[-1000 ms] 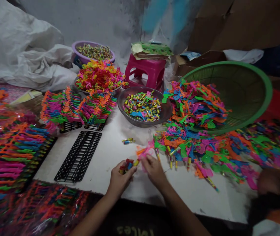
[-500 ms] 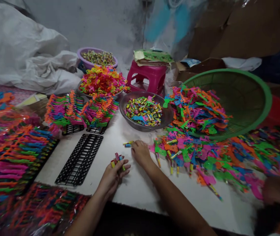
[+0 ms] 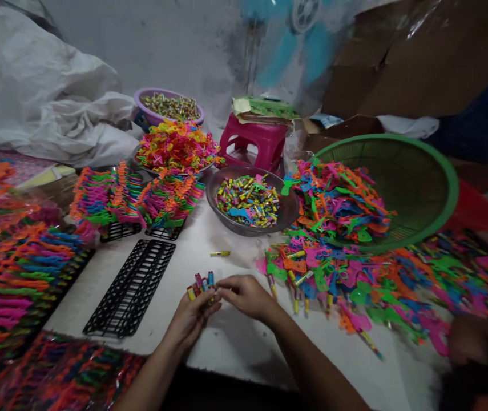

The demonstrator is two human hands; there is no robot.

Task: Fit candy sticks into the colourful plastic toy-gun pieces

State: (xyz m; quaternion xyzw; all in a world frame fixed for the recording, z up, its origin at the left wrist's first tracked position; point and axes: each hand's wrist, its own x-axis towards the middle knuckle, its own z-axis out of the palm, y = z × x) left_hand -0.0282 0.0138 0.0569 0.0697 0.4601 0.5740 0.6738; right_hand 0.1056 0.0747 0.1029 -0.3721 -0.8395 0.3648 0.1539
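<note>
My left hand (image 3: 192,317) grips a small bunch of short colourful tubes (image 3: 200,282), their ends sticking up above my fingers. My right hand (image 3: 246,295) is right beside it, fingertips pinched at the bunch, touching the tubes. Both hands hover over the white table (image 3: 235,342) near its front edge. One loose yellow tube (image 3: 220,253) lies on the table beyond my hands. A metal bowl (image 3: 284,212) filled with more tubes stands further back. A heap of bright plastic pieces (image 3: 333,268) spreads to the right of my right hand.
An empty black slotted rack (image 3: 132,287) lies left of my hands; filled racks (image 3: 136,197) stand behind it. A tilted green basket (image 3: 419,177) spills pieces at right. A pink stool (image 3: 254,137), a purple bowl (image 3: 167,103) and another person's hand (image 3: 470,339) at the lower right.
My right hand reached out to the loose tubes on the table, then came back to my left hand. Only one loose tube now lies there. My left hand kept its bunch.
</note>
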